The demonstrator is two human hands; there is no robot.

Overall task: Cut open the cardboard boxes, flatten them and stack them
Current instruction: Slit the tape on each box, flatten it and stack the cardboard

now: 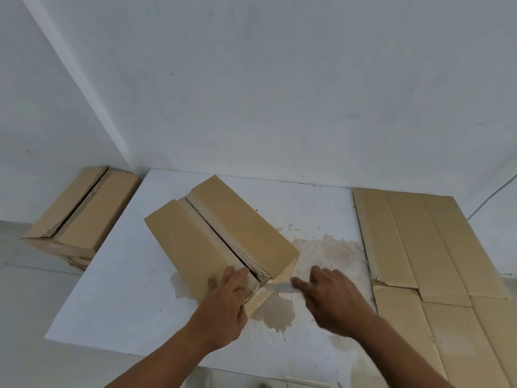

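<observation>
Your left hand (pixel 226 299) lay with fingers nearly straight, pressing on the near end of the long brown cardboard box (pixel 223 233) without gripping it. Your right hand (pixel 334 299) gripped a small silver-bladed knife (pixel 279 287), index finger stretched along it, the tip at the taped near end of the box. The box lay slantwise on the white worktop (pixel 120 275), its top seam split lengthwise, beside pale brown stains (pixel 327 247). Flattened brown cardboard sheets (pixel 419 247) lay on the worktop's right side, and another brown box (pixel 84 208) sat on the floor at left.
</observation>
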